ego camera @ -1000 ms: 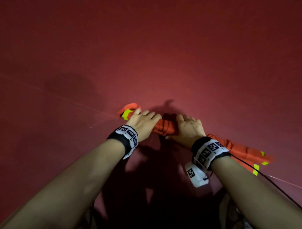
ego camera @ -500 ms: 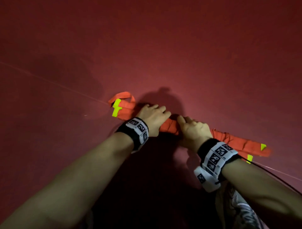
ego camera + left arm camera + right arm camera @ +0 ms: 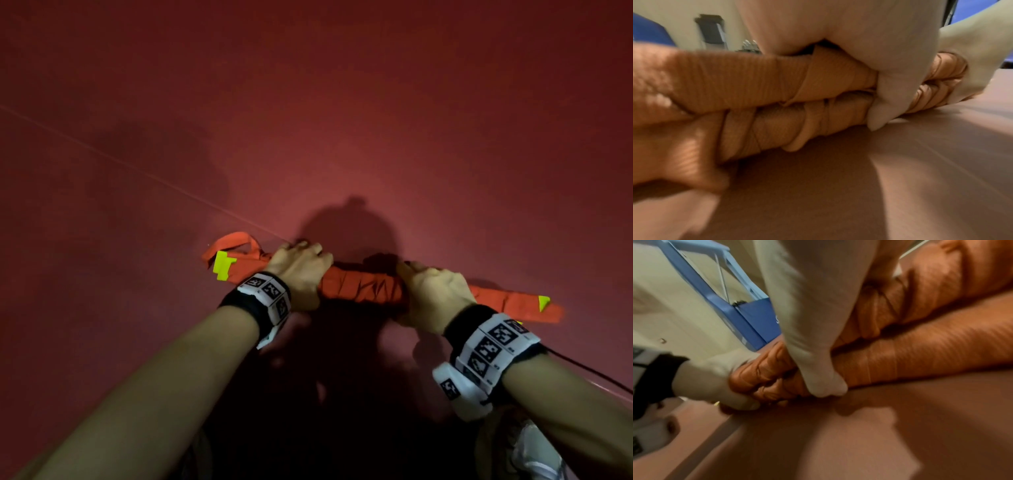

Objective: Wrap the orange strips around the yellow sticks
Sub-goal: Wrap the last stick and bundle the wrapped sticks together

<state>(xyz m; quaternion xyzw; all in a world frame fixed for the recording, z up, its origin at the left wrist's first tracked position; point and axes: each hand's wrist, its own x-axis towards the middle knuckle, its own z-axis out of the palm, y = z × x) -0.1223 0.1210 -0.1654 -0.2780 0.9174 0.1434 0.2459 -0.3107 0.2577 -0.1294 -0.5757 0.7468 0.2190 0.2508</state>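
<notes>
A bundle of yellow sticks wrapped in orange strips (image 3: 359,287) lies across the dark red surface (image 3: 376,120). Bare yellow stick ends show at the left end (image 3: 222,270) and the right end (image 3: 543,302). A loose orange loop (image 3: 236,238) sticks out at the left end. My left hand (image 3: 301,270) grips the bundle left of its middle, fingers curled over the top. My right hand (image 3: 430,291) grips it right of the middle. Up close, the left wrist view shows two wrapped sticks (image 3: 756,91) side by side under my thumb (image 3: 885,97). The right wrist view shows the wrapped bundle (image 3: 920,356) under my right hand (image 3: 813,353).
A thin pale line (image 3: 137,168) runs diagonally across the surface. A black cable (image 3: 589,373) trails from my right wrist band. A blue frame (image 3: 719,301) stands in the background beyond the surface's edge. Light clothing or a shoe (image 3: 527,452) shows at the bottom right.
My hands have slid further apart along the bundle, leaving more wrapped orange between them. The bundle now lies flatter across the view, and more of its left yellow end shows.
</notes>
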